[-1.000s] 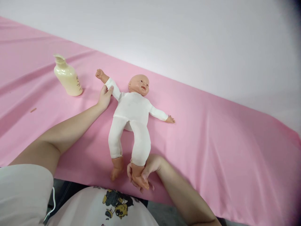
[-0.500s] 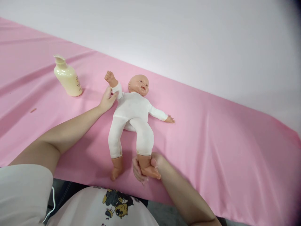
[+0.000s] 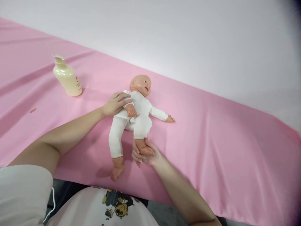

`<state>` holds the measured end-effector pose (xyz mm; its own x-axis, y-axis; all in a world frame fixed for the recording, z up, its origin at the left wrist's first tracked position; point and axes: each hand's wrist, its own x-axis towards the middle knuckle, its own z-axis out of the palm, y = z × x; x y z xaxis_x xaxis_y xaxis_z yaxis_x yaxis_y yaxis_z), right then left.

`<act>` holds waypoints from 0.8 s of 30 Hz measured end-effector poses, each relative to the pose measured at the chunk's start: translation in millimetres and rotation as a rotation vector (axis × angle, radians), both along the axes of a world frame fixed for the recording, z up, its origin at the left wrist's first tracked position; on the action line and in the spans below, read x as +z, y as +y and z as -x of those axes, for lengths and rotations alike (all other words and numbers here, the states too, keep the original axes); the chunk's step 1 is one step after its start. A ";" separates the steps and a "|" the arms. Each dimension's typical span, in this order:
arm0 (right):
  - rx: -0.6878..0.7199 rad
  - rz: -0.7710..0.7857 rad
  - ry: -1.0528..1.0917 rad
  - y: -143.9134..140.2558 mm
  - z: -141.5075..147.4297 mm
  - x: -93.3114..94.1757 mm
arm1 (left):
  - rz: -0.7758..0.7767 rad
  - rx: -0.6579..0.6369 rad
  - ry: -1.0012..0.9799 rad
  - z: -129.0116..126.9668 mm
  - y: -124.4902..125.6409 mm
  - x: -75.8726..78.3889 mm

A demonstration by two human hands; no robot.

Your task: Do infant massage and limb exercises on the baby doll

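A baby doll (image 3: 141,106) with a white cloth body lies on its back on the pink cloth, head away from me and face turned right. My left hand (image 3: 118,102) is wrapped over the doll's bent arm at the left, whose fist rests on the belly. Around the ankle of the leg at the right, my right hand (image 3: 144,153) is closed, holding the foot raised with the knee bent. The other leg lies stretched toward me, and the other arm points out to the right.
A pale yellow pump bottle (image 3: 68,78) stands at the left on the pink cloth (image 3: 225,150). Nearer me lies a small brownish sliver (image 3: 33,110). A white surface (image 3: 188,40) spreads behind the cloth's far edge.
My left hand has folded the doll's arm from beside its head down across its belly. My right hand has pushed the held leg up toward the body, bending it more.
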<state>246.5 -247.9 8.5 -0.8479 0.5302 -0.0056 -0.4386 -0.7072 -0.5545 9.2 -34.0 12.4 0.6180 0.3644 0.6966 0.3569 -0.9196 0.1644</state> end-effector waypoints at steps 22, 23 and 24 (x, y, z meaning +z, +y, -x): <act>0.150 -0.067 -0.138 -13.3 -1.6 -3.2 | 0.329 0.128 -0.396 4.3 18.3 -10.4; 0.179 -0.070 -0.194 -11.8 -1.9 -0.7 | 0.368 0.143 -0.442 4.3 21.8 -13.6; 0.199 -0.074 -0.258 -10.1 -2.2 1.8 | 0.408 0.153 -0.493 4.2 25.3 -16.9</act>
<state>248.7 -258.0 10.3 -0.9104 0.3615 -0.2011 -0.1346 -0.7186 -0.6822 5.0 -8.7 -4.5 0.1813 0.7178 0.6722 0.2724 -0.6935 0.6670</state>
